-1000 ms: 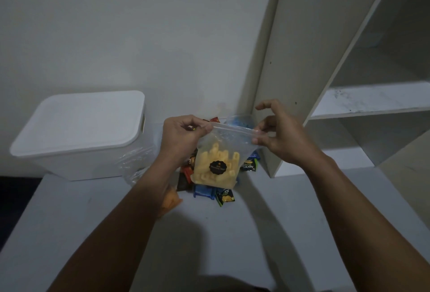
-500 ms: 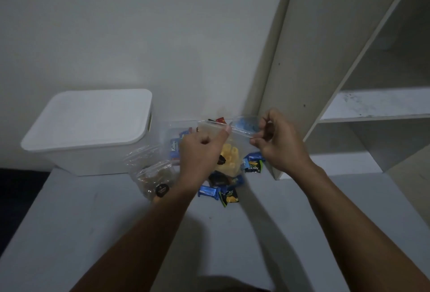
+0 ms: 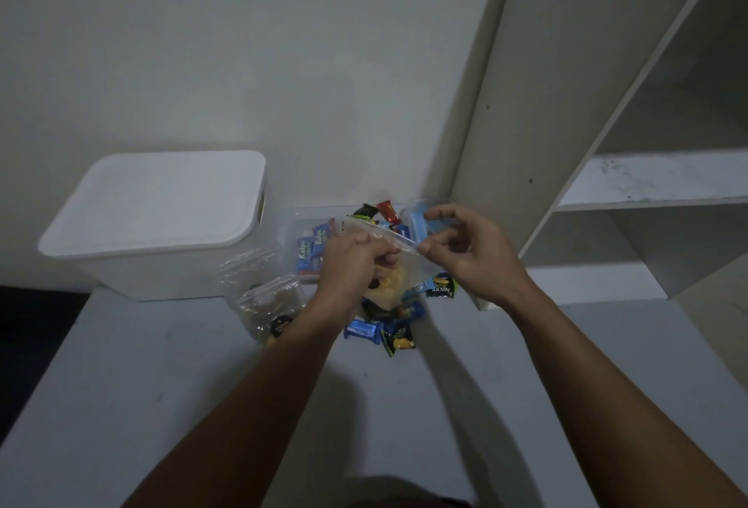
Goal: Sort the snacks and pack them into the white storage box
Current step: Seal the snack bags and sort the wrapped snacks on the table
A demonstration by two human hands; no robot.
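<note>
Bench (image 3: 121,366) space in front of you is pale grey, and your landmark on it is the white storage box (image 3: 162,224), which sits at the back against the wall with its lid on, so you have packed nothing into it that shows. Just right of the box lies a clear tub (image 3: 301,248) with blue packets inside, which looks like one sorted group, though the pictures cannot confirm it. In front of the box, at its right corner, a clear bag (image 3: 267,301) with a dark round label lies flat on the bench. Further right of the box, your two hands hold up the zip bag of yellow snacks (image 3: 390,281) above the loose pile of small packets (image 3: 388,329). Your left hand (image 3: 356,264) pinches the bag's top edge with curled fingers, and your right hand (image 3: 465,252) pinches the same edge at its far end with thumb and forefinger, other fingers raised. You seem to be sealing this bag, so sorting looks partway done. Ahead of you, judging from this: the loose packets to group, the lid to lift, and everything to go in the box.
</note>
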